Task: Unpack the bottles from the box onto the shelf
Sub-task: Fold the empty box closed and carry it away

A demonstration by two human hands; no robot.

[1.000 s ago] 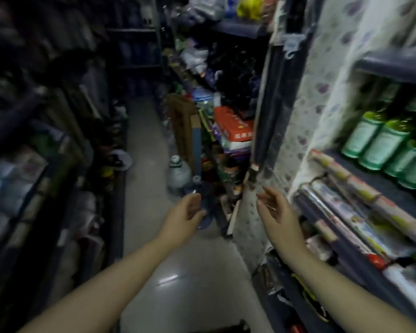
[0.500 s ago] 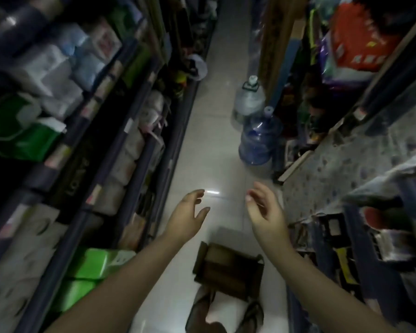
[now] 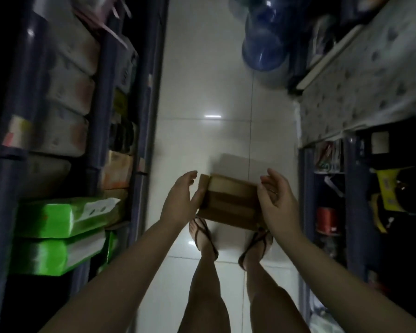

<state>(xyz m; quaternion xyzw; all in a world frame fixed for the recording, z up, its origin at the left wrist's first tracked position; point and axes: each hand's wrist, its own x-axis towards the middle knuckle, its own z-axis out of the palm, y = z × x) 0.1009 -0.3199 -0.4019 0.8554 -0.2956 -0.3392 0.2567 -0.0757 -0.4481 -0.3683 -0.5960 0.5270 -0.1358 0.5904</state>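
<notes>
A person stands in a thin, dark aisle and looks straight down at the floor (image 3: 226,104), which is made of shiny white tiles. A brown cardboard box (image 3: 228,200) sits on the floor just in front of the person's 2 feet, which wear thin strap sandals (image 3: 205,239). The box looks closed on top, with a flap sticking out on its left side, so no bottles can be seen inside it. The left hand (image 3: 181,200) is held out with the fingers straight and a little spread, right beside the left side of the box; it seems to touch the flap, but I cannot tell for sure. The right hand (image 3: 277,200) is open too, with loosely bent fingers, and it hangs over the right edge of the box. Neither hand has hold of anything. On the left is a dark blue shelf (image 3: 139,116) full of soft white packs (image 3: 65,131), with 2 bright green packs (image 3: 63,217) stacked lower down. On the right is another shelf (image 3: 351,188) with small dark things, a red roll (image 3: 327,221) and some yellow tags (image 3: 389,191). Farther up the aisle a big blue water jug (image 3: 264,46) stands on the floor, well apart from the box.
</notes>
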